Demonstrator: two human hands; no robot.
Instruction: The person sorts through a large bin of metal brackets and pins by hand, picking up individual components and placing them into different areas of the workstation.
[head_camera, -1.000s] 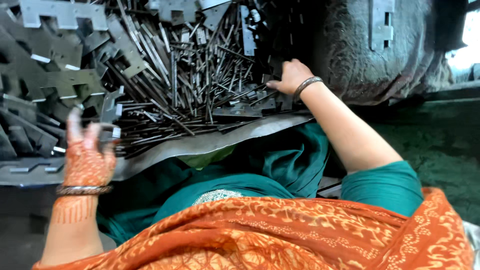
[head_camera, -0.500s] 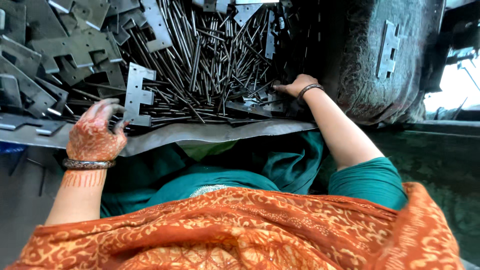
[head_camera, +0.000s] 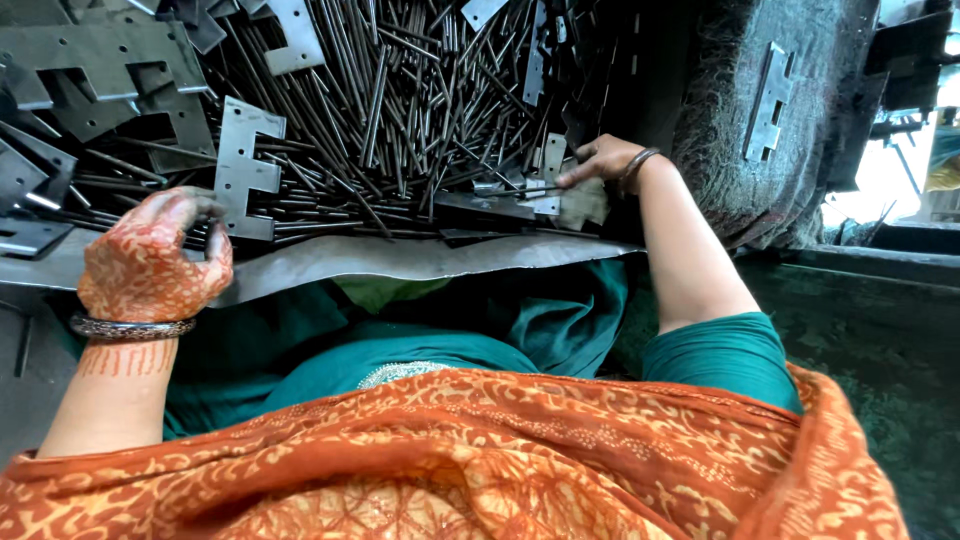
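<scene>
Hands work a heap of thin steel rods (head_camera: 400, 110) on a metal worktop (head_camera: 400, 258). Left hand (head_camera: 150, 260) curls its fingers around a notched hinge plate (head_camera: 243, 165) at the heap's near edge. Right hand (head_camera: 600, 160) pinches a single rod (head_camera: 535, 187) beside smaller plates.

A dark, rough fabric-covered block (head_camera: 800, 120) stands at the right with a flat grey metal hinge plate (head_camera: 768, 100) lying on it; orange patterned cloth (head_camera: 480, 470) fills the foreground.

My left hand (head_camera: 150, 262) curls near my body, fingers bent. My right hand (head_camera: 598, 160) reaches forward, arm extended, fingers pinching.
</scene>
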